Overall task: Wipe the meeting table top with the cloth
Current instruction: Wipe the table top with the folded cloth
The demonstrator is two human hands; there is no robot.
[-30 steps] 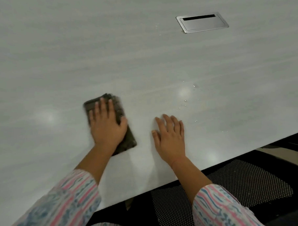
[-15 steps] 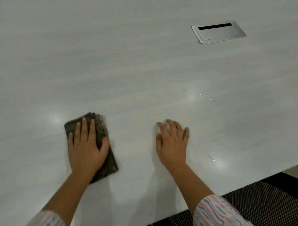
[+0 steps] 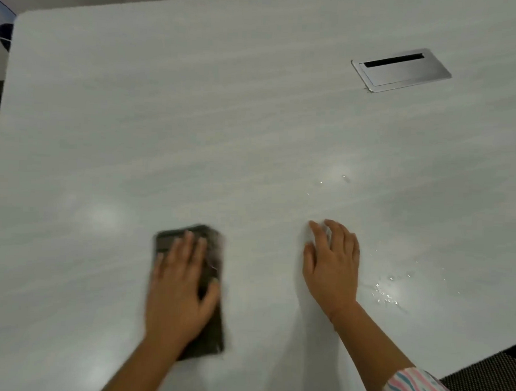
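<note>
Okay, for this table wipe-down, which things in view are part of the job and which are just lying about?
Part of the job:
dark folded cloth, pressed under the left hand
table top
water droplets, unwiped, beside the right hand resting flat

Just there:
metal cable hatch, set into the table farther back
mesh chair, lower right corner

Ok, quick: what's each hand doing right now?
Left hand: open, pressing flat on the dark folded cloth.
Right hand: open, flat on the pale grey table top.
</note>
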